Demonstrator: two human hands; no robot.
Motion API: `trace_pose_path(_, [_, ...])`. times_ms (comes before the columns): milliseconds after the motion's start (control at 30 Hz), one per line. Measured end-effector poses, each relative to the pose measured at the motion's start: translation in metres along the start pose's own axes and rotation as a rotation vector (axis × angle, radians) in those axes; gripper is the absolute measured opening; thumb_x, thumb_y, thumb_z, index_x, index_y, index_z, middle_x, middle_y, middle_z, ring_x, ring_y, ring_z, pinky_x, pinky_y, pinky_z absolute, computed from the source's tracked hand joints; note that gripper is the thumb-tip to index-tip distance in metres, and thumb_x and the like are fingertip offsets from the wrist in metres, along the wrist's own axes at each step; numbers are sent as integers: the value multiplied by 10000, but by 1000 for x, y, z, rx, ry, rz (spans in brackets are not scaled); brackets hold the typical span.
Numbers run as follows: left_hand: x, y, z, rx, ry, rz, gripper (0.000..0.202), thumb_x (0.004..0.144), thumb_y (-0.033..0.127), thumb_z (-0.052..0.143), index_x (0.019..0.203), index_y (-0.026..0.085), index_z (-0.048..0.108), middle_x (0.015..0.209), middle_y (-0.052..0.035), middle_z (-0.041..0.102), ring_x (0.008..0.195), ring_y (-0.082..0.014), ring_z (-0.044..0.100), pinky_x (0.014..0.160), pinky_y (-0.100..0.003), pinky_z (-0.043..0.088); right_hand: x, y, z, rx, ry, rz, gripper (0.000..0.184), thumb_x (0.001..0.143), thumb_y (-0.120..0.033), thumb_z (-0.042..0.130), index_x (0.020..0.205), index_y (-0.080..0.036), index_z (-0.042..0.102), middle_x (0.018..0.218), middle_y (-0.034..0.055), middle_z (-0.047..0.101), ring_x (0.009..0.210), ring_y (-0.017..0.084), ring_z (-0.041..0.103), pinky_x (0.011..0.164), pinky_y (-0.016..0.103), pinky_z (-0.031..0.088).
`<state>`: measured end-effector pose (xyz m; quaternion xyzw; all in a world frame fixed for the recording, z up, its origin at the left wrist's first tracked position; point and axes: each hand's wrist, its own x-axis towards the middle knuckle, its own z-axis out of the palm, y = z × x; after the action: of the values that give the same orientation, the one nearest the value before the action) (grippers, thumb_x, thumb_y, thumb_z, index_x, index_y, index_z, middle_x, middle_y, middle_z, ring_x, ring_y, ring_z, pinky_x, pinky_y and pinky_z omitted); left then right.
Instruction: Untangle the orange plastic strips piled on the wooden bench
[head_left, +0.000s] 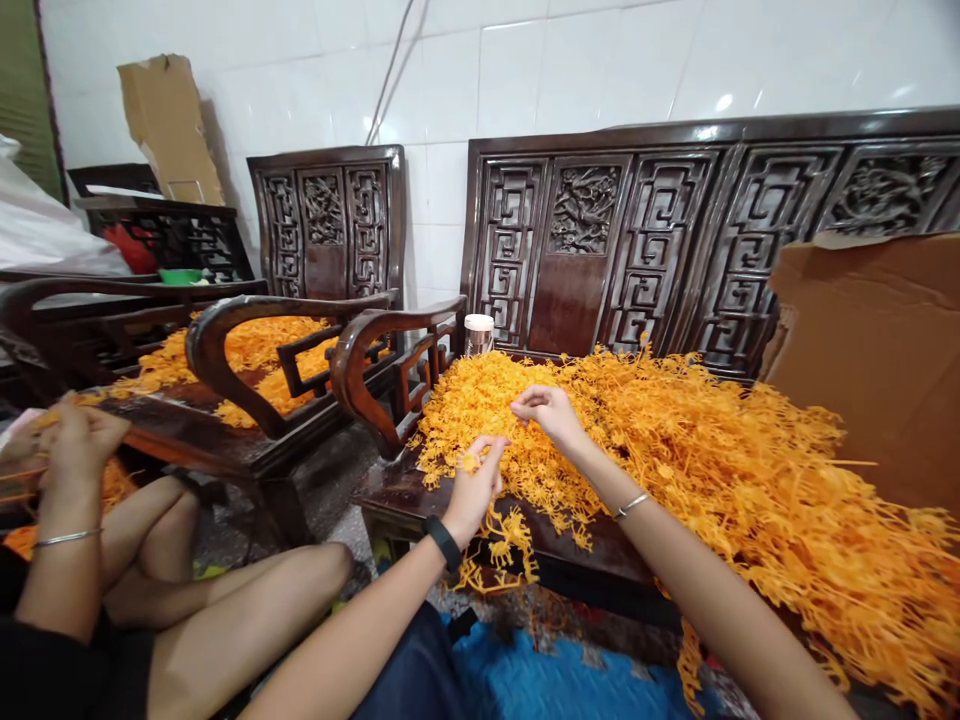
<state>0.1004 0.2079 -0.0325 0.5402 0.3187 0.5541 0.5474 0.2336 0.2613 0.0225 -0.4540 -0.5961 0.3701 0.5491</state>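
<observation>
My left hand [474,492], with a dark band on its wrist, is closed around a small orange plastic flower piece [470,462]. More orange pieces [510,540] dangle just below that hand, past the seat's front edge; whether they are joined to the held one I cannot tell. To the right and a little farther off, my right hand [549,412] has its fingers pinched together above the heap of orange plastic flower pieces [487,390]. Anything between those fingertips is too small to make out. A larger tangle of stemmed orange pieces [720,470] spreads to the right.
The heap lies on a dark carved wooden bench [566,310] with a curved armrest [360,370]. A white-lidded container [479,335] and cardboard [870,350] stand on it. At left sits another person, whose hand [79,440] is raised near a wooden chair [326,220]. Blue matting [525,680] covers the floor.
</observation>
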Motion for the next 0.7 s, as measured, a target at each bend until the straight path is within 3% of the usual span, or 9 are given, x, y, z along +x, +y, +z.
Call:
trace_pose_path(233, [8, 0, 15, -115, 95, 10, 278, 782, 438, 523, 812, 165, 480, 375, 120, 223, 295, -40, 205, 322, -161, 155, 7, 10, 17, 52, 324, -98, 304, 501, -413, 682, 535, -154, 529, 493, 1, 529, 442, 114, 457, 461, 252, 372])
trace_pose_path(300, [1, 0, 19, -122, 111, 3, 275, 785, 437, 522, 787, 166, 473, 372, 119, 217, 298, -40, 198, 326, -166, 150, 15, 6, 7, 57, 420, -144, 289, 534, -415, 648, 565, -160, 517, 524, 2, 531, 472, 119, 467, 480, 253, 379])
trace_pose_path(433, [-19, 1, 24, -79, 48, -6, 289, 796, 440, 509, 753, 156, 484, 378, 110, 223, 318, -38, 209, 349, -177, 158, 34, -4, -34, 44, 593, -229, 257, 605, -402, 584, 675, -170, 498, 621, -4, 536, 566, 120, 503, 575, 259, 413])
trace_pose_path(533, [-26, 2, 26, -59, -47, -41, 322, 772, 461, 526, 772, 139, 524, 389, 107, 221, 330, -38, 209, 361, -189, 146, 41, 1, -54, -5, 527, -206, 261, 578, -371, 627, 686, -158, 521, 642, 10, 556, 608, 142, 540, 635, 292, 441])
trace_pose_path(700, [-20, -1, 24, 1, -125, -119, 425, 744, 536, 506, 713, 116, 563, 386, 99, 216, 335, -40, 209, 372, -199, 144, 43, 24, -52, -135, 336, -76, 324, 469, -292, 733, 709, -142, 575, 831, 87, 622, 885, 250, 565, 854, 416, 394])
